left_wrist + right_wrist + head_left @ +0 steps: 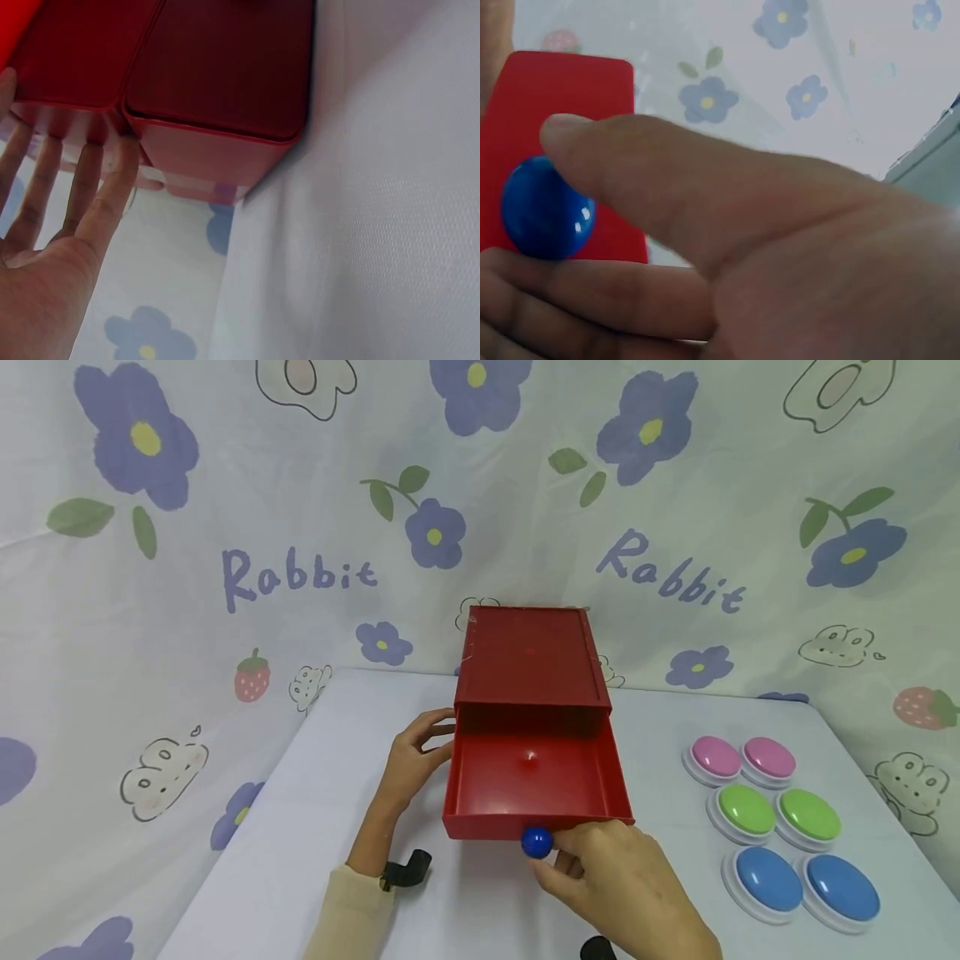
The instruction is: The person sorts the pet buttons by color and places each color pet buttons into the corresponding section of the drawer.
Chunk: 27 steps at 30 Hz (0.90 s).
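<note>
A red box (pixel 532 656) stands mid-table with its drawer (pixel 536 785) pulled out toward me. Inside, the drawer floor shows only a small bright spot. A round blue knob (pixel 537 843) sits on the drawer's red front (pixel 577 86). My right hand (pixel 626 881) pinches this knob (pixel 544 210) between thumb and fingers. On the box's left side, my left hand (pixel 411 758) touches the wall with extended fingers. The left wrist view shows those fingers (pixel 97 195) spread along the red side, near a seam between two red sections.
Pairs of round push buttons in pink (pixel 716 756), green (pixel 746 808) and blue (pixel 768 878) stand on the white table (pixel 300 860) at the right. Behind the box hangs a flowered cloth (pixel 525 527). Dark wrist-worn pieces (pixel 408 868) show by both wrists.
</note>
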Available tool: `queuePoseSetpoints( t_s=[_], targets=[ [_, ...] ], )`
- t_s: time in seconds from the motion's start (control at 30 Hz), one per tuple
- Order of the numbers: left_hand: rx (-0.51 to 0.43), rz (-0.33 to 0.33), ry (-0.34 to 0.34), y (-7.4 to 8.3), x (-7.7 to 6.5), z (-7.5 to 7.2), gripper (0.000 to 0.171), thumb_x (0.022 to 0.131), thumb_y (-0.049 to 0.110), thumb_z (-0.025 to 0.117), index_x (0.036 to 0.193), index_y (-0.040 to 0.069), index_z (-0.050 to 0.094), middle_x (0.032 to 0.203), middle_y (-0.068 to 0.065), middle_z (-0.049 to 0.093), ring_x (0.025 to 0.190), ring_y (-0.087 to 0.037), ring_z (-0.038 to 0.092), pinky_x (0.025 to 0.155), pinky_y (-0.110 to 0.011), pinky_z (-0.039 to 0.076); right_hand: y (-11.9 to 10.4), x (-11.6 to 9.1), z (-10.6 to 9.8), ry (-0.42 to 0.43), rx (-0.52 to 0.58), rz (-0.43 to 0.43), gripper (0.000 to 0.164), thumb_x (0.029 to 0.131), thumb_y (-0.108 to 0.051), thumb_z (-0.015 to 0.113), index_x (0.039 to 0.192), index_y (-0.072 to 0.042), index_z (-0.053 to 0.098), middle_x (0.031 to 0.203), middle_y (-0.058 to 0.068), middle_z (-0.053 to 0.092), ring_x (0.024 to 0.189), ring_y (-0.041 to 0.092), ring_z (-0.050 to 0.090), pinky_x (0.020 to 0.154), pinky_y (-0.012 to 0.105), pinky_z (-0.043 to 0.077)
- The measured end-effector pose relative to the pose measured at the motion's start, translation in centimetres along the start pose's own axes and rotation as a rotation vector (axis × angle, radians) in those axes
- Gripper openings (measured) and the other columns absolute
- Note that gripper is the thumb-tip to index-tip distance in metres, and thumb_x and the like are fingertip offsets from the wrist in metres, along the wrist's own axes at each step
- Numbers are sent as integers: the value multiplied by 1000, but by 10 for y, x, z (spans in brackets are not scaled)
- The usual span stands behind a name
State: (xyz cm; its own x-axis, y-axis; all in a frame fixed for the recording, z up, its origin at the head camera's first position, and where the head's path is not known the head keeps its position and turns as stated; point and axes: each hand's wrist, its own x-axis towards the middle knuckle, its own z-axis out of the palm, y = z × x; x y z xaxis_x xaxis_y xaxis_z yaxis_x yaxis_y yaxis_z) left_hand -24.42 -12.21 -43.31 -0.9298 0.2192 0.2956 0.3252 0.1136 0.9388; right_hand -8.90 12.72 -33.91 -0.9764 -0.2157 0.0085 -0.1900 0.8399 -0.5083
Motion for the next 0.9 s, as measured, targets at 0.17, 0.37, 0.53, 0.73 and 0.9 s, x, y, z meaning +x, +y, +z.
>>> queuePoseSetpoints(
  t_s=[0.17,0.37,0.53,0.73,0.9],
  targets=[
    [14,-4,1,2,0,1,45,94,10,70,138,7,58,136,-8,58,121,-30,60,90,-34,56,3,-4,-4,-94,-34,52,36,73,-44,87,101,-26,75,70,-17,59,63,6,55,61,35,61],
    [-15,-2,1,2,0,1,44,94,8,70,136,6,59,136,-8,58,120,-30,60,90,-33,56,16,-16,-21,-161,6,55,43,79,-55,79,114,-32,73,80,-20,64,70,2,59,64,38,62],
    [-29,-10,-4,-1,-1,3,43,93,6,70,136,6,60,135,-7,58,119,-29,60,89,-32,57,39,-33,-40,72,123,26,30,86,-46,77,110,-28,75,88,-21,67,74,-1,61,63,24,59],
    [-41,-5,-19,-3,1,4,44,94,8,70,136,6,59,136,-7,58,120,-28,59,89,-33,57,88,-36,-51,674,130,-255,28,74,3,84,98,-10,77,79,-11,67,70,-3,56,64,9,48],
    [-45,-9,-4,-1,2,1,44,94,7,70,137,7,59,136,-6,57,121,-29,58,89,-32,57,139,-34,-47,762,28,-204,36,69,1,85,103,-6,75,79,-6,61,76,-5,47,68,8,40]
  ],
)
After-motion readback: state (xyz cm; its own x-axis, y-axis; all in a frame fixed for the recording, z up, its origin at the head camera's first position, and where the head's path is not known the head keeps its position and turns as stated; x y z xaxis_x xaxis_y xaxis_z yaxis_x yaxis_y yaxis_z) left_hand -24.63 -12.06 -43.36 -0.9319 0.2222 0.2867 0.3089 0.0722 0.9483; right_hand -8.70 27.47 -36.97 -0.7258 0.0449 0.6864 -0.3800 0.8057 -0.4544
